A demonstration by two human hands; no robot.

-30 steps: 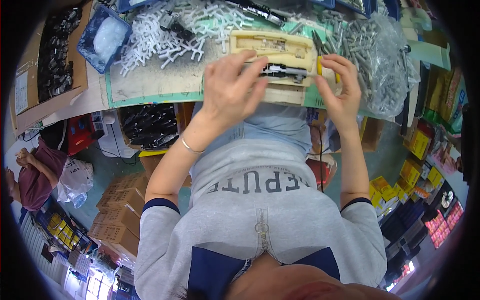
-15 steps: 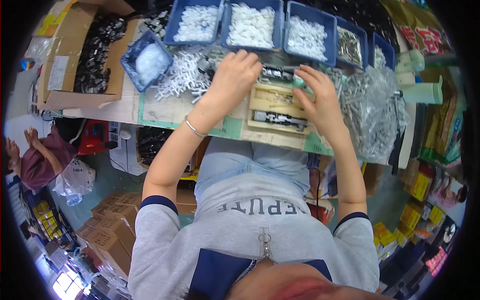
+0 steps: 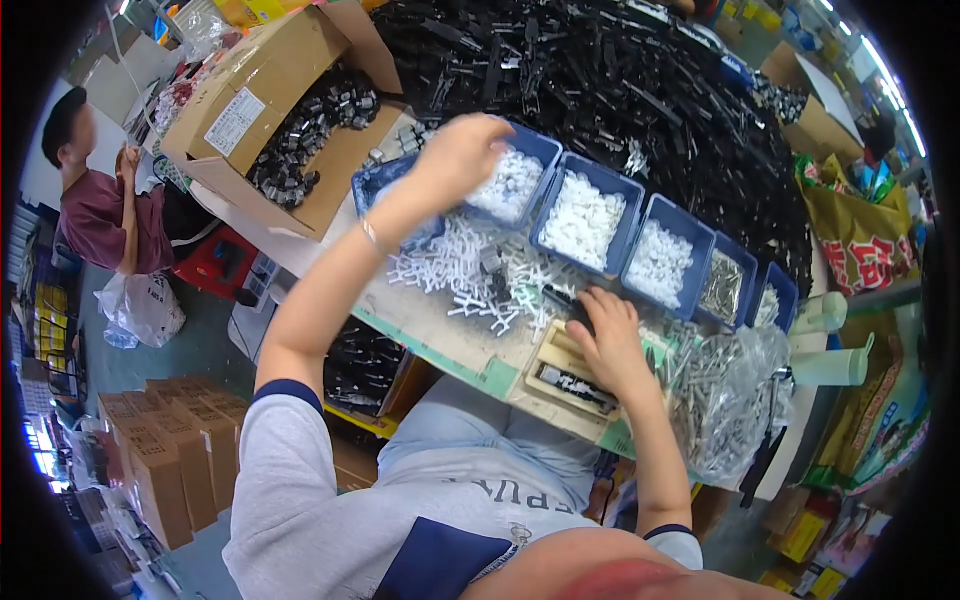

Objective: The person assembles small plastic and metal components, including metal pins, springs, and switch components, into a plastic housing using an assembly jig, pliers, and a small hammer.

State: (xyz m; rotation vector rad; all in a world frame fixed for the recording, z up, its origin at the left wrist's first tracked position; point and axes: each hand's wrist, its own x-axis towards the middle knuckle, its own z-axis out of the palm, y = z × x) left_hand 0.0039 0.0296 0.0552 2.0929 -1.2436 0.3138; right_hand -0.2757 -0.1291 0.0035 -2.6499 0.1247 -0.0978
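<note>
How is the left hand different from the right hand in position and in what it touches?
The left hand is raised and reaches far out over a blue bin of white parts; the right hand lies low and near, resting on the beige wooden jig. Both are bare, palms down.

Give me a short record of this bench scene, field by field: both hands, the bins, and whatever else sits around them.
left hand: reaching over a blue bin of white parts
right hand: resting on a beige wooden jig
bench: loose white plastic pieces, row of blue bins
behind: heap of black parts
left side: cardboard box
right side: clear bag of metal parts
</note>
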